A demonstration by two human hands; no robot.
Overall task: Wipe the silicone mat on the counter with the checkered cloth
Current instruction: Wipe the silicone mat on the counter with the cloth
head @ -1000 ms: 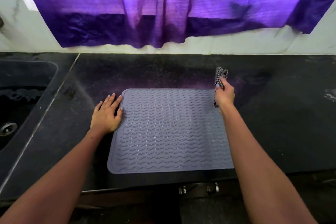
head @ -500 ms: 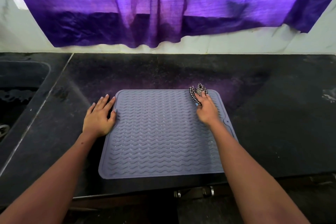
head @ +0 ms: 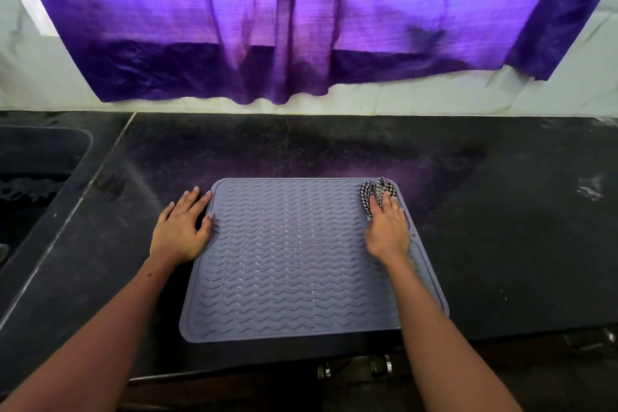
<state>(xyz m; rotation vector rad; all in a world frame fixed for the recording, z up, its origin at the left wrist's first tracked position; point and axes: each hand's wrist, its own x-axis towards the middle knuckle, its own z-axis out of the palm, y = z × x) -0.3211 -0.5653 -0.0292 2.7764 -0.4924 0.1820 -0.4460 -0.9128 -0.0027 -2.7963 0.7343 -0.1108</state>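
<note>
Silicone mat [head: 301, 261] sits at the centre of the frame on the black counter [head: 501, 227], and we start from our hands upon it; our right hand [head: 388, 227] presses flat on the checkered cloth [head: 376, 192], bunched under the fingers at the mat's upper right corner, so it is closed down on the cloth rather than spread free; our left hand [head: 182, 231] lies open, fingers splayed, on the counter against the mat's left edge, thumb just touching the rim; we judge the wipe barely begun; the mat could slide or buckle if our left hand lifts while the cloth drags, and a cloth so bunched may skip the grooves; the mat looks grey-lilac, rounded at the corners, ribbed with wavy ridges that glint as if damp; beyond hang a purple curtain [head: 301, 27] and, far left, a sink [head: 33, 177].
</note>
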